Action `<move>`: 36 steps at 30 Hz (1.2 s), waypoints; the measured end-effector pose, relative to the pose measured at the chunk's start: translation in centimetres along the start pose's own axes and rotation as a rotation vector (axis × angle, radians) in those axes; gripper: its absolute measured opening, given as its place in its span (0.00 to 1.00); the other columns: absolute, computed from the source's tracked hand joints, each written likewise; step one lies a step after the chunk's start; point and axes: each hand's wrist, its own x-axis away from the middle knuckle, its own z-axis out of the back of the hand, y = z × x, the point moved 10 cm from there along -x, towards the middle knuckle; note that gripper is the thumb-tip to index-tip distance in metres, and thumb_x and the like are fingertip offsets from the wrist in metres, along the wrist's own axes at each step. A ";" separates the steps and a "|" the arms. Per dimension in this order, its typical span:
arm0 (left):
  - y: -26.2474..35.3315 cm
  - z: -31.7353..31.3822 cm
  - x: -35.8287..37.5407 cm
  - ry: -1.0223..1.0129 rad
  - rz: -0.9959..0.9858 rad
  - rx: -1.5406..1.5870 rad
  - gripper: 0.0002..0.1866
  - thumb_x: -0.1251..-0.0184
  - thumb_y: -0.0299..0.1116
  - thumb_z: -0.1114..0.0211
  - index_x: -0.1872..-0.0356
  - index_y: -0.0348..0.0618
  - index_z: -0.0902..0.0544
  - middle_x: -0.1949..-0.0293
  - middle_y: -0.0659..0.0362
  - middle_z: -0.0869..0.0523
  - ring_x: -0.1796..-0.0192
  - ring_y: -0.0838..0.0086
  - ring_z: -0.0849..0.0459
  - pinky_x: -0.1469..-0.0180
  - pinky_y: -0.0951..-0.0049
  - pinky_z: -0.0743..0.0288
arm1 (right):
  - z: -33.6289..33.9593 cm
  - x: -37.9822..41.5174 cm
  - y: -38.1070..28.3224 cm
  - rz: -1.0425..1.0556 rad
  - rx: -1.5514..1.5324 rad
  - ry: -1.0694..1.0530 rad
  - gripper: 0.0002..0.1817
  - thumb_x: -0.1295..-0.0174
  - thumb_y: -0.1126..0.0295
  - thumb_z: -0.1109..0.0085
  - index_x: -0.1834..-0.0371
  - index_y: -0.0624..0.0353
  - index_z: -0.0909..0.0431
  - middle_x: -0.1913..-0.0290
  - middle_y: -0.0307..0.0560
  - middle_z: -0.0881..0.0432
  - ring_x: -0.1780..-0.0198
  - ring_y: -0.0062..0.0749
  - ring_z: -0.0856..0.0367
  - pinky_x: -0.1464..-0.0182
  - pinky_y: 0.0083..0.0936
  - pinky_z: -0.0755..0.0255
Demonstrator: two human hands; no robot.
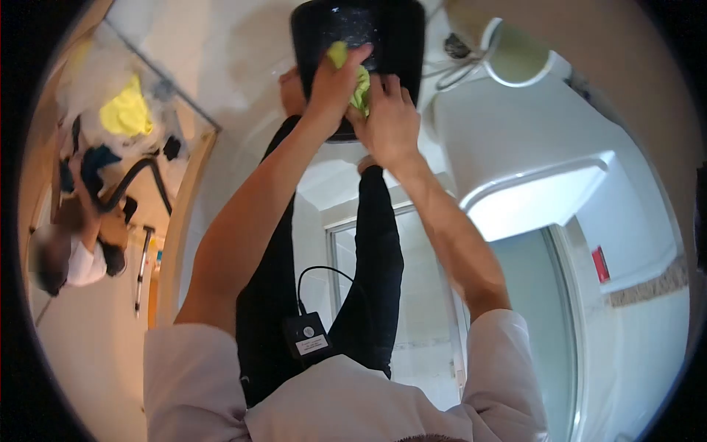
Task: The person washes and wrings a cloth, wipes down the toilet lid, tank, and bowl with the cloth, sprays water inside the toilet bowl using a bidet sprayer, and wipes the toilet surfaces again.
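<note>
A yellow-green cloth (360, 92) is bunched between my two hands, over a glossy black container (361, 26) at the top of the view. My left hand (335, 85) is closed on the cloth, part of which sticks out above the fingers. On the cloth's right side, my right hand (390, 121) grips it with bent fingers. Both hands are close together near the container's lower edge. Some of the cloth is hidden by the fingers.
A white basin unit (508, 140) and a round white-rimmed vessel (519, 81) are at the right. A small red item (600, 264) lies farther right. Beyond the doorway at the left, another person (85, 254) is beside a black hose (140, 166) and a yellow cloth (127, 109).
</note>
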 end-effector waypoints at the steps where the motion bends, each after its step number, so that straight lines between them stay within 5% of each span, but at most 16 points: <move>1: 1.0 0.2 2.2 0.010 0.038 0.051 0.26 0.30 0.45 0.34 0.39 0.37 0.25 0.51 0.54 0.18 0.48 0.67 0.19 0.43 0.70 0.26 | 4.0 2.1 -0.3 0.068 -0.086 0.188 0.17 0.34 0.61 0.32 0.47 0.57 0.17 0.43 0.51 0.18 0.51 0.52 0.16 0.52 0.47 0.18; 5: 1.8 -1.4 8.0 -0.193 -0.091 0.075 0.24 0.25 0.40 0.39 0.37 0.37 0.29 0.46 0.48 0.23 0.45 0.63 0.21 0.40 0.65 0.27 | 11.8 8.1 5.5 -0.048 -0.466 0.219 0.11 0.27 0.65 0.38 0.50 0.58 0.13 0.49 0.46 0.14 0.46 0.45 0.15 0.52 0.43 0.18; 8: 5.1 -4.0 13.3 -0.010 -0.554 -0.451 0.28 0.25 0.40 0.32 0.35 0.33 0.30 0.50 0.44 0.27 0.44 0.51 0.26 0.38 0.58 0.30 | 10.9 11.1 8.3 -0.377 -0.680 0.039 0.16 0.22 0.60 0.43 0.44 0.59 0.14 0.46 0.45 0.14 0.41 0.39 0.16 0.45 0.39 0.21; 12: 2.7 -12.8 20.8 -0.465 -0.594 -0.430 0.45 0.33 0.34 0.31 0.19 0.34 0.45 0.29 0.35 0.34 0.25 0.43 0.36 0.20 0.51 0.48 | 6.1 14.7 12.0 -0.552 -1.470 0.080 0.28 0.20 0.49 0.46 0.38 0.67 0.19 0.45 0.49 0.14 0.42 0.33 0.19 0.34 0.35 0.30; 14: 0.7 -14.9 23.1 -0.533 -0.494 -0.155 0.53 0.36 0.29 0.32 0.15 0.40 0.56 0.18 0.36 0.50 0.16 0.46 0.47 0.18 0.48 0.50 | 9.4 15.8 17.7 -0.548 -0.898 -0.038 0.28 0.21 0.48 0.43 0.38 0.65 0.19 0.45 0.49 0.15 0.44 0.30 0.19 0.38 0.31 0.28; 16: -0.7 -15.5 24.1 -0.519 -0.425 -0.086 0.52 0.39 0.28 0.30 0.15 0.45 0.50 0.16 0.39 0.53 0.14 0.45 0.53 0.16 0.45 0.54 | 14.4 15.7 24.9 -0.495 -0.732 0.066 0.25 0.22 0.50 0.42 0.42 0.65 0.17 0.51 0.48 0.13 0.51 0.30 0.17 0.44 0.30 0.24; 18: -1.5 -15.5 25.3 -0.505 -0.609 -0.571 0.43 0.37 0.32 0.30 0.19 0.51 0.36 0.17 0.41 0.48 0.17 0.41 0.49 0.18 0.41 0.52 | 22.9 12.6 27.8 -0.385 -0.207 0.238 0.22 0.23 0.53 0.40 0.53 0.65 0.12 0.65 0.49 0.11 0.62 0.34 0.12 0.53 0.34 0.21; 20: -4.4 -14.5 24.3 -0.426 -0.634 -0.615 0.25 0.31 0.31 0.34 0.32 0.51 0.19 0.23 0.48 0.33 0.20 0.43 0.41 0.20 0.43 0.44 | 27.1 7.8 27.4 0.280 0.741 0.181 0.17 0.26 0.56 0.39 0.54 0.60 0.11 0.60 0.57 0.10 0.56 0.49 0.10 0.35 0.45 0.23; 22: -7.5 -13.5 23.0 -0.361 -0.523 -0.678 0.22 0.30 0.26 0.34 0.36 0.47 0.17 0.28 0.50 0.26 0.24 0.52 0.33 0.21 0.53 0.39 | 25.2 5.6 36.0 0.222 0.772 0.115 0.17 0.29 0.55 0.37 0.51 0.57 0.11 0.58 0.56 0.10 0.55 0.51 0.10 0.29 0.46 0.26; 24: -9.7 -12.8 22.3 -0.302 -0.503 -0.702 0.20 0.28 0.26 0.35 0.36 0.46 0.17 0.31 0.50 0.23 0.26 0.53 0.30 0.23 0.56 0.38 | 19.6 6.5 39.1 0.494 0.826 -0.046 0.18 0.25 0.58 0.42 0.47 0.62 0.13 0.48 0.62 0.13 0.45 0.61 0.16 0.34 0.47 0.25; 26: -11.2 -11.8 20.8 -0.222 -0.476 -0.718 0.19 0.26 0.26 0.37 0.37 0.46 0.17 0.33 0.51 0.20 0.29 0.54 0.28 0.24 0.58 0.36 | 14.4 7.2 32.9 0.062 0.238 -0.359 0.22 0.32 0.61 0.35 0.38 0.58 0.18 0.42 0.58 0.14 0.37 0.56 0.19 0.31 0.46 0.28; 28: -12.8 -10.7 19.7 -0.170 -0.397 -0.641 0.17 0.24 0.27 0.40 0.37 0.44 0.18 0.38 0.53 0.17 0.32 0.54 0.25 0.26 0.61 0.34 | 8.7 11.2 22.2 0.495 0.128 -0.187 0.18 0.34 0.63 0.39 0.45 0.58 0.13 0.46 0.56 0.12 0.41 0.55 0.17 0.31 0.47 0.27; 29: -13.4 -10.2 19.5 -0.156 -0.387 -0.647 0.16 0.21 0.28 0.43 0.37 0.44 0.19 0.40 0.52 0.15 0.34 0.54 0.22 0.29 0.61 0.32 | 4.0 12.0 20.8 0.269 0.309 -0.471 0.18 0.35 0.63 0.38 0.44 0.55 0.14 0.40 0.53 0.15 0.35 0.52 0.20 0.27 0.48 0.31; 30: -13.4 -9.8 19.6 -0.168 -0.397 -0.644 0.16 0.21 0.28 0.43 0.37 0.44 0.19 0.40 0.52 0.15 0.34 0.54 0.22 0.29 0.61 0.32 | 3.6 13.1 16.5 0.533 0.346 -0.345 0.17 0.35 0.61 0.36 0.45 0.52 0.13 0.35 0.50 0.17 0.32 0.50 0.22 0.27 0.45 0.30; 32: -14.0 -7.5 19.2 -0.138 -0.291 -0.544 0.16 0.19 0.30 0.45 0.36 0.45 0.19 0.40 0.52 0.15 0.35 0.57 0.21 0.30 0.61 0.31 | 4.3 12.4 17.0 0.532 0.316 -0.378 0.18 0.35 0.56 0.36 0.46 0.49 0.12 0.33 0.47 0.18 0.32 0.48 0.22 0.29 0.41 0.28; 36: -14.9 -1.9 18.4 -0.056 -0.201 -0.442 0.14 0.19 0.31 0.44 0.39 0.45 0.18 0.47 0.52 0.13 0.44 0.58 0.18 0.38 0.63 0.26 | 14.0 5.5 36.1 0.033 0.470 -0.351 0.20 0.28 0.49 0.40 0.45 0.50 0.13 0.42 0.52 0.13 0.44 0.45 0.13 0.41 0.44 0.19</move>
